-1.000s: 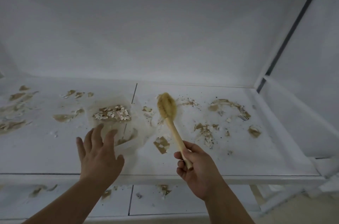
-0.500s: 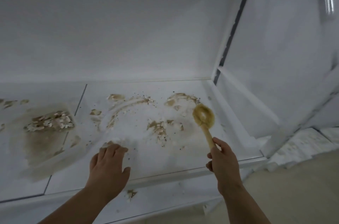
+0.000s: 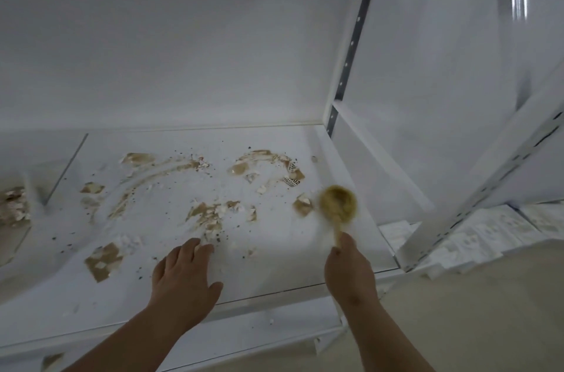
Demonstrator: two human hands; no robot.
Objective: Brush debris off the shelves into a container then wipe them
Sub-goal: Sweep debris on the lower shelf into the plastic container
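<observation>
A white shelf (image 3: 274, 268) carries scattered brown and white debris (image 3: 207, 213) with dark specks. My right hand (image 3: 351, 271) grips the wooden handle of a round brush (image 3: 338, 204), whose blurred bristle head sits near the shelf's right edge beside a brown scrap (image 3: 302, 206). My left hand (image 3: 183, 274) rests flat on the shelf with its fingers spread, the fingertips touching some crumbs. A clear container (image 3: 13, 207) holding flakes shows at the far left edge, mostly cut off.
A white upright post (image 3: 354, 36) with holes stands at the shelf's right back corner, and a slanted white rail (image 3: 476, 197) crosses at the right. A lower shelf (image 3: 244, 338) shows below the front edge. Beige floor lies at the lower right.
The view has swung right, so the container slid toward the left edge. The brush has moved from the shelf's middle to its right end. My left hand has left the container and lies on the shelf.
</observation>
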